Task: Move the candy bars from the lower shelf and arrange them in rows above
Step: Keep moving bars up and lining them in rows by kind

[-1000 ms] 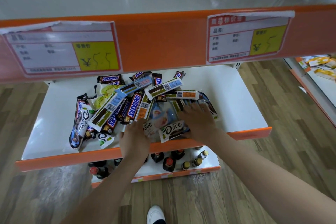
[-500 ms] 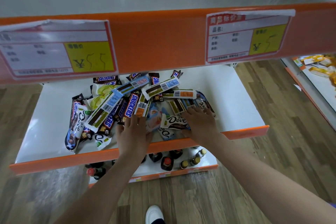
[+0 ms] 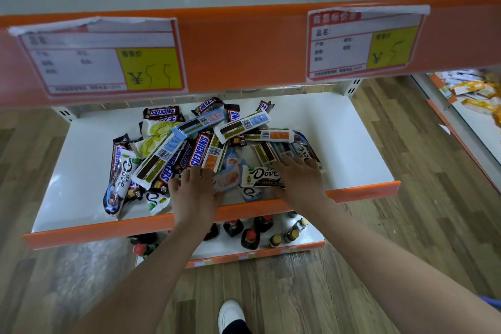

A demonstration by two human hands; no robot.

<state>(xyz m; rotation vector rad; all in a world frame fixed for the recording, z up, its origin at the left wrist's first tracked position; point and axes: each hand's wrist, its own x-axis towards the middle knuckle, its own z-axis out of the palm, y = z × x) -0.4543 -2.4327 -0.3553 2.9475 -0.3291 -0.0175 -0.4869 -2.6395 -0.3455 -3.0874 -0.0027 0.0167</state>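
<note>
Candy bars (image 3: 189, 149) heaped on lower shelf (image 3: 352, 144), left of ctr. Upper shelf (image 3: 244, 46) above/behind w/ 2 price tags (image 3: 100, 59). Left hand (image 3: 193, 192) & right hand (image 3: 301, 179) on pile's front edge, Dove bar (image 3: 261, 176) btwn them. Bottles (image 3: 249, 237) on shelf below.

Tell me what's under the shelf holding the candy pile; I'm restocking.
Another shelf with dark bottles, red and gold caps. Its back is hidden by the candy shelf and the arms.
</note>
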